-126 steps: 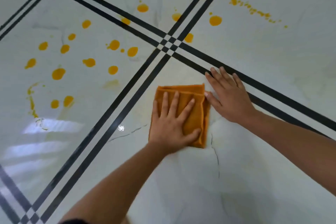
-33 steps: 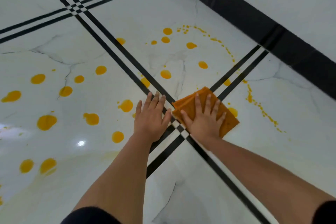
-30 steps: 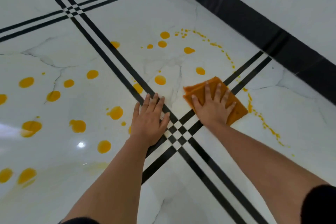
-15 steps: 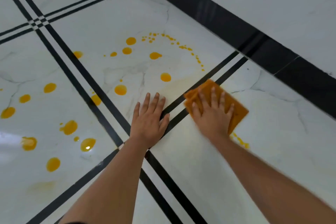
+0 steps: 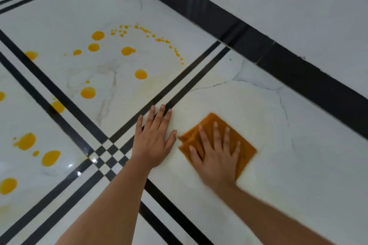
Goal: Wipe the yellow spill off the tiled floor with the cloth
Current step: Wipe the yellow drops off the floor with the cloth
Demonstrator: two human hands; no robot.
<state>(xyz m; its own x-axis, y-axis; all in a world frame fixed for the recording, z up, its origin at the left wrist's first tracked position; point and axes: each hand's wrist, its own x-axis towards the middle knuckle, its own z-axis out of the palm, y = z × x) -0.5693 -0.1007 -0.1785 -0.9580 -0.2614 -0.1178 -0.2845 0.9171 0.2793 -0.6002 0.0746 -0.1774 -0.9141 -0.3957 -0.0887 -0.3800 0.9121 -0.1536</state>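
Presses the right hand (image 5: 217,157) flat, fingers spread, on the folded orange cloth (image 5: 247,153). Cloth now dragged back toward 5 o'clock, off the double black lines (image 5: 195,70) and fully onto the right-hand tile. Rests the left hand (image 5: 153,141) palm-down and released on the floor (image 5: 298,185), just beside the cloth at its 9 o'clock, fingertips reaching the lines. No droplets left by the right wrist, unlike half a second ago; only a pale smear around the cloth. Leaves plenty of yellow spill (image 5: 141,74) untouched at 11 o'clock and out along 9 o'clock. Probably one tile done, most of the wiping still ahead.
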